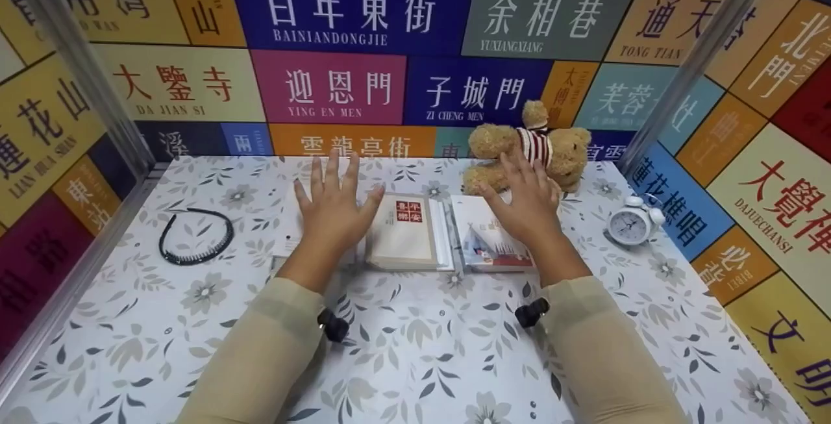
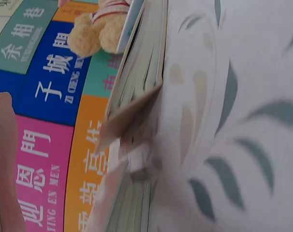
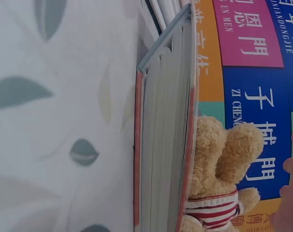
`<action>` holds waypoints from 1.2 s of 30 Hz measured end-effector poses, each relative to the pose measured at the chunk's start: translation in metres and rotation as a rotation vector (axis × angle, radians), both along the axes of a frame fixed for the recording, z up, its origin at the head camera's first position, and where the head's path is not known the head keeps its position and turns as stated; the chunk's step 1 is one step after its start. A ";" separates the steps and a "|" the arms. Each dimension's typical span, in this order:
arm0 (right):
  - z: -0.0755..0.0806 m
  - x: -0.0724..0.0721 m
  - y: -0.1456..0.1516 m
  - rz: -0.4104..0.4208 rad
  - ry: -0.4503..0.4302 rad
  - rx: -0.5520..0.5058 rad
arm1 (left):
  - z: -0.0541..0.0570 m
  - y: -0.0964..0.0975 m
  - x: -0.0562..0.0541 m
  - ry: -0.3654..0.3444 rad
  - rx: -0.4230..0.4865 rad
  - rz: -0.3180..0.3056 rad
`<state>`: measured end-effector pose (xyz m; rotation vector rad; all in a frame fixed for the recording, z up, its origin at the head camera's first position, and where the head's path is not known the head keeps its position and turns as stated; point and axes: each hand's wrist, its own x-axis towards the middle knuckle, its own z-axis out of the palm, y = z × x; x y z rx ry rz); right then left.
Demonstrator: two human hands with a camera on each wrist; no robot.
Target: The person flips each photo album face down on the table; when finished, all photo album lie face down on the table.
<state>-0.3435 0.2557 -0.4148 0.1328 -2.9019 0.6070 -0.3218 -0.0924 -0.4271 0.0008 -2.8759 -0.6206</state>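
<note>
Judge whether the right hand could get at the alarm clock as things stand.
Probably yes: the right hand looks open and empty, and the alarm clock stands to its right with only tabletop showing between them. The teddy bear lies farther back, off that path.

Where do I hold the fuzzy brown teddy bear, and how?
Probably round the red-and-white striped shirt at its middle, from above with the right hand: the teddy bear lies crosswise, head right, legs left, the colourful lettered wall close behind.

Head view: even, bright illumination; soft shadow beside the left sleeve (image 1: 260, 346). Wrist views: dimmer, hazy; floral tablecloth (image 2: 253, 193) blurred.
</note>
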 end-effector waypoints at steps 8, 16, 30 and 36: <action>0.002 0.011 0.019 0.021 0.023 -0.151 | 0.002 0.037 0.013 0.014 0.101 -0.089; 0.000 0.019 0.042 0.012 0.003 -0.365 | -0.001 0.084 0.022 0.000 0.435 -0.199; -0.028 0.020 0.077 0.014 -0.450 -0.768 | -0.025 0.168 0.039 -0.390 0.803 -0.267; -0.036 0.026 0.082 0.123 -0.564 -0.562 | -0.036 0.178 0.043 -0.415 0.897 -0.236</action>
